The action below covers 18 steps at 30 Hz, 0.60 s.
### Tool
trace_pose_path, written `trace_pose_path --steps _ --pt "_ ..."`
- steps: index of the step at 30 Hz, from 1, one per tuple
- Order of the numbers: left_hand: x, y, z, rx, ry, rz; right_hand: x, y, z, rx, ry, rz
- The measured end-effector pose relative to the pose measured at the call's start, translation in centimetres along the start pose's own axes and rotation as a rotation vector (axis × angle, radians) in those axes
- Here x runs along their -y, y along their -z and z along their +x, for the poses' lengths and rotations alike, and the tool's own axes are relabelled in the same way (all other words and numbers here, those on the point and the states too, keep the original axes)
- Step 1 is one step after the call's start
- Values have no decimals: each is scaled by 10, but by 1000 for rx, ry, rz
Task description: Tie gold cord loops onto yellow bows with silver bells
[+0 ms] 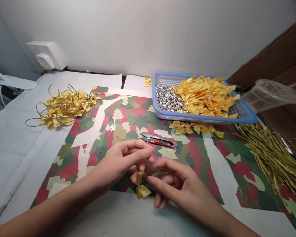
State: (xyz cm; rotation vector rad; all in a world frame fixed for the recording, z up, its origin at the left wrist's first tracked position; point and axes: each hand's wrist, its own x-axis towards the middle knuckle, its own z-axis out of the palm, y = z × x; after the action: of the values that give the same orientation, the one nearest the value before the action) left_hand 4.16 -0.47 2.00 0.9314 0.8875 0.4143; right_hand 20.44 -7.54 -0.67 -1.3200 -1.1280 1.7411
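My left hand (128,158) is closed, pinching a thin gold tie (150,147) between thumb and index finger; only its small end shows. A yellow ribbon bow (141,189) hangs below, close to the lower fingers of that hand. My right hand (174,179) is curled beside the bow, its thumb and index fingertip close to it. What the right fingers hold, if anything, is too small and blurred to make out. Just beyond the hands lie thread snips (160,141) with a red handle, on the camouflage-patterned sheet (128,113).
A blue basket (167,115) holds silver beads (169,98) and yellow ribbon bows (204,95). More bows (182,127) lie before it. Gold ties (273,154) are bundled at right, near a clear plastic cup (263,95). Looped bows (64,107) are piled at left.
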Motion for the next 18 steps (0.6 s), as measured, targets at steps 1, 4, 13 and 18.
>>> trace_pose_path --steps 1,4,13,18 --pt "0 -1 -2 -19 -45 68 0 1 -1 -55 61 -64" --pt "1 -6 -7 -80 -217 297 4 5 -3 -289 379 -324" --pt "8 -7 -8 -56 -404 611 14 6 -9 -483 811 -777" --pt "11 -7 -10 -56 -445 656 11 6 -8 -488 787 -786"
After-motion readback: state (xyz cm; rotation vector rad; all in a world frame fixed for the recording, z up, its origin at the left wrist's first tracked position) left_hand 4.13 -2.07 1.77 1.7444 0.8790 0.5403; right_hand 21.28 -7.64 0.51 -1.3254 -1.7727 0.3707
